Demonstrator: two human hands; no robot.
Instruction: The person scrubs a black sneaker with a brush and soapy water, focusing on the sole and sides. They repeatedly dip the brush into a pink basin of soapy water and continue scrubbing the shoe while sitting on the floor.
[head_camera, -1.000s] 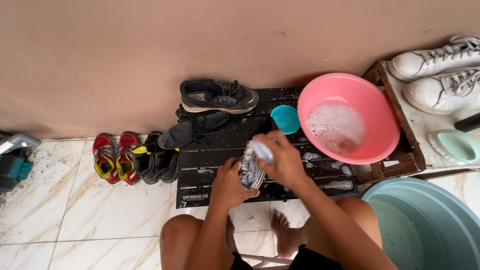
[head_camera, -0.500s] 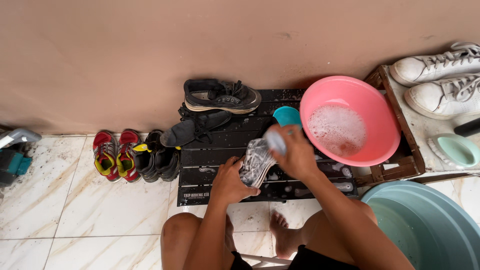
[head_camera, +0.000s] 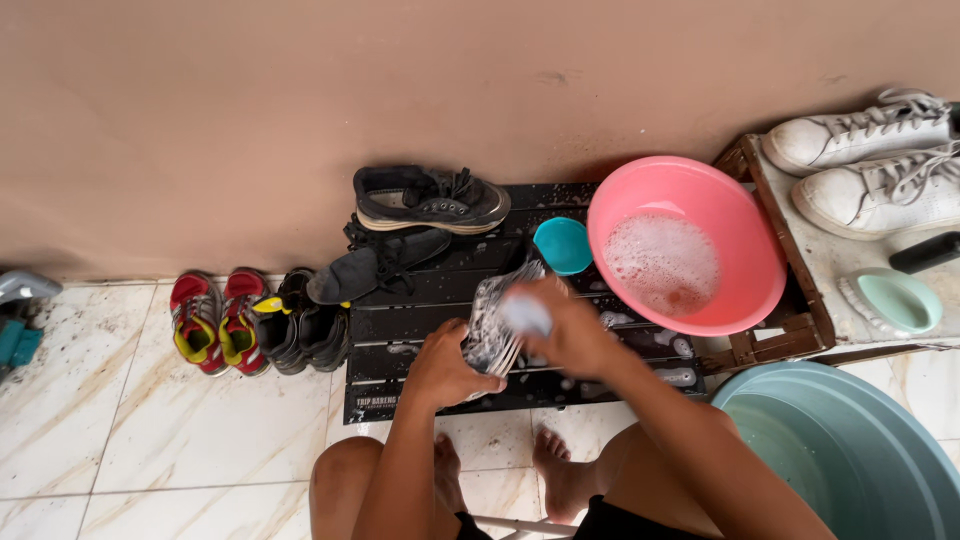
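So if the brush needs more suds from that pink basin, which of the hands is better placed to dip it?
Probably the right hand: it grips the brush and sits on the side of the pink basin with its foam. The left hand holds the soapy shoe, farther from the basin.

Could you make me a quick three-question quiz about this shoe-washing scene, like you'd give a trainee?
1. True or false: the pink basin holds foamy water.
2. What does the left hand grip?
A. a soapy shoe
B. the small teal bowl
C. a white sneaker
3. Fill in: the pair of red shoes stands on the ____ floor.

Key: 1 true; 2 A; 3 tiled. The right hand works a brush against that shoe.
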